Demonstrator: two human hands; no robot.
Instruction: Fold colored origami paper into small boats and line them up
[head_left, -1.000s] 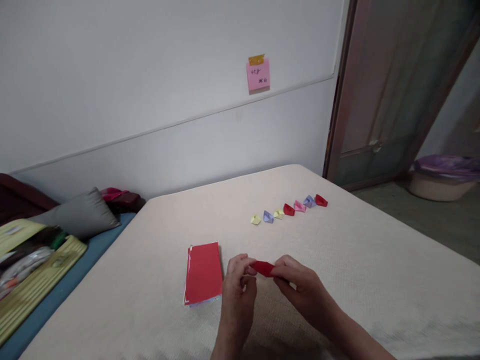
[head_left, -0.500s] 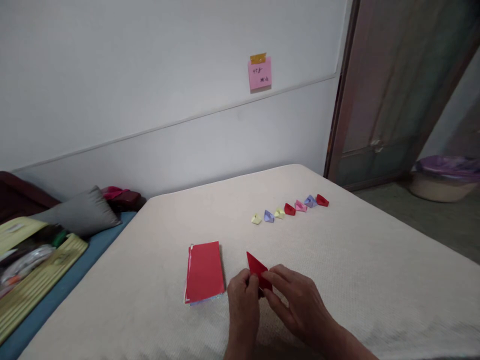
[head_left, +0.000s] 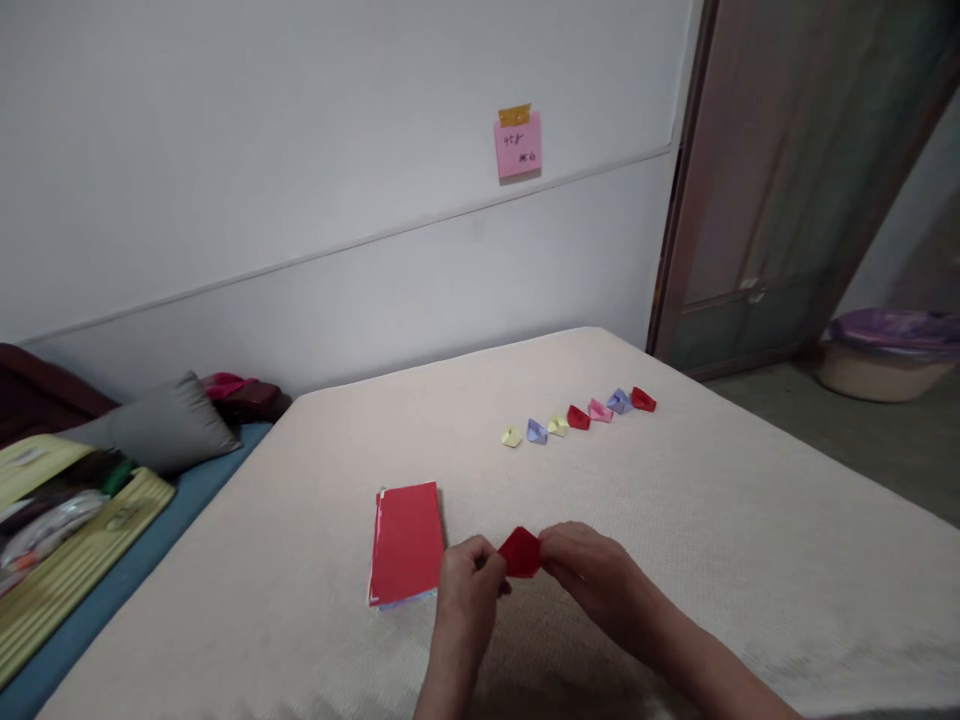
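A small folded piece of red paper is stretched between my two hands, above the cream bedspread. My left hand pinches its left corner between thumb and fingers. At the opposite corner, my right hand grips the paper, its fingertips partly hidden from view. To the left of my left hand lies a stack of coloured paper with a red sheet on top. Farther back, a slanting row of small folded paper boats in yellow, lilac, red and pink rests on the cover.
The cream-covered surface reaches back to a white wall with a pink note taped to it. At left are a grey cushion and a yellow container of odds and ends. A basin stands on the floor at right.
My hands have drawn apart, and the red paper has gone from a pointed triangle shape to a wider, many-sided shape held between them. The boats and the stack stay in place.
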